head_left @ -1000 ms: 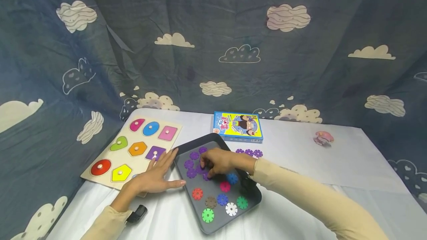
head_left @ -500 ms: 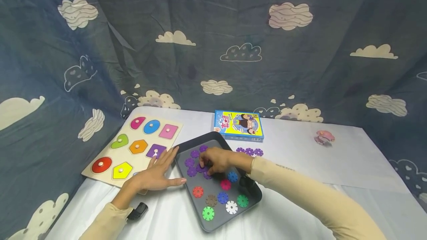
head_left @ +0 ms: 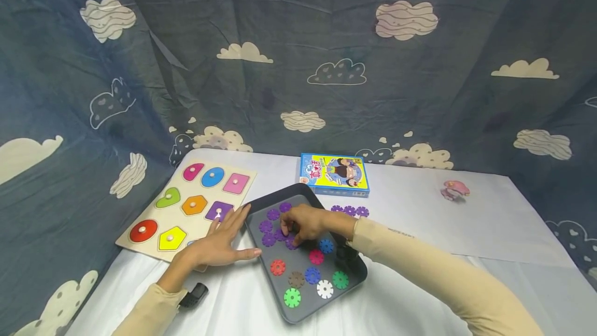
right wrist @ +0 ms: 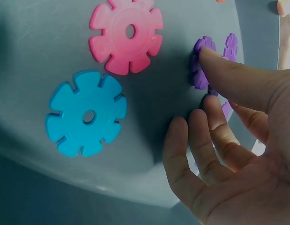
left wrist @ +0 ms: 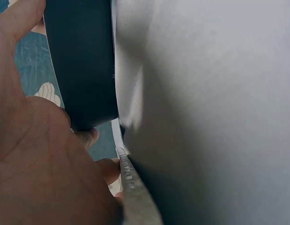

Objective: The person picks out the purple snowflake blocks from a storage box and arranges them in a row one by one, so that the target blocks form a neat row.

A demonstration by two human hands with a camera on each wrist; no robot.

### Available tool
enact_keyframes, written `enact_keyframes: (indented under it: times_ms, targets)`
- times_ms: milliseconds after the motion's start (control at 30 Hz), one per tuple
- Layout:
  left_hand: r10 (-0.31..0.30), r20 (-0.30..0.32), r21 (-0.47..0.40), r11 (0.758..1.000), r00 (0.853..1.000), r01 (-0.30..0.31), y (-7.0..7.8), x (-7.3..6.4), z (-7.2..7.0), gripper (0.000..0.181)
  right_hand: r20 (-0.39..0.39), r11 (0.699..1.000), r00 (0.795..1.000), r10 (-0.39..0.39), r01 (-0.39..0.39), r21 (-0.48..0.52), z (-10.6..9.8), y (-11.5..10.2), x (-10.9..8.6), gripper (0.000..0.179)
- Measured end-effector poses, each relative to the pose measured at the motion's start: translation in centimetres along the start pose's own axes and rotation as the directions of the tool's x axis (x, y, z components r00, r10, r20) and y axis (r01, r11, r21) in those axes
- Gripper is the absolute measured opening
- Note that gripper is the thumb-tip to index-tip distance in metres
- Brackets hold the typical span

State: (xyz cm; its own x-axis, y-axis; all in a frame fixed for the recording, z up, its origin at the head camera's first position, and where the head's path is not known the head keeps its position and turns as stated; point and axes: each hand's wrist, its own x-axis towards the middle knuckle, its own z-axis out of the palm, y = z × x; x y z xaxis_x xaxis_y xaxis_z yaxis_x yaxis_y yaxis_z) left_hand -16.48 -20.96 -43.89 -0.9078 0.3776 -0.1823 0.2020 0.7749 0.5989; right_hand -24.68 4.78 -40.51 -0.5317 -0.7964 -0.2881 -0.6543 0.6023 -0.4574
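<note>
A dark grey tray (head_left: pixel 309 301) holds a cluster of purple notched discs (head_left: pixel 268 240) in its far left part. My right hand (head_left: pixel 305 222) reaches over the right side into that cluster, fingers loosely bent. In the right wrist view the thumb tip overlaps a purple disc (right wrist: pixel 198 77), and the other fingers stand apart from the thumb. Beside the hand lie a pink disc (right wrist: pixel 112 42) and a blue disc (right wrist: pixel 67 119). My left hand (head_left: pixel 216 248) is spread along the tray's left edge, fingers straight; its wrist view shows the tray's side wall (left wrist: pixel 81 61) close by.
A wooden shape puzzle board (head_left: pixel 196 185) lies to the left, partly under my left hand. Behind the tray sit a yellow and blue box (head_left: pixel 333 175) and a row of purple discs (head_left: pixel 350 211). A small pink item (head_left: pixel 454 189) is far right. Several other coloured discs occupy the tray's near half.
My right hand stays over the purple discs, its fingertips shifting only slightly. The left hand keeps its place by the tray; the whole view has drifted a little.
</note>
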Motion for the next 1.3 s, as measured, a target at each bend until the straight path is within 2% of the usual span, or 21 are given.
enact_keyframes:
  times_ms: [300,800,1000,1300]
  targets:
    - [-0.004,0.000,-0.001,1.000,1.000,0.004,-0.1,0.1,0.0,0.114,0.012,0.999,1.000,0.002,-0.003,0.043,0.0,0.3,-0.2,0.020]
    - [-0.005,-0.001,-0.003,1.000,1.000,0.005,-0.2,0.1,0.1,0.114,0.031,0.999,0.999,0.012,-0.013,0.029,0.0,0.2,0.0,0.020]
    - [-0.003,-0.010,0.003,1.000,1.000,0.003,-0.2,0.2,0.1,0.114,0.028,0.999,0.999,-0.034,0.034,0.016,-0.4,0.4,-0.2,0.016]
    - [-0.008,0.007,-0.011,1.000,1.000,0.008,-0.1,0.0,0.1,0.114,0.012,0.989,0.995,-0.103,0.101,0.109,-0.8,1.2,-1.2,0.010]
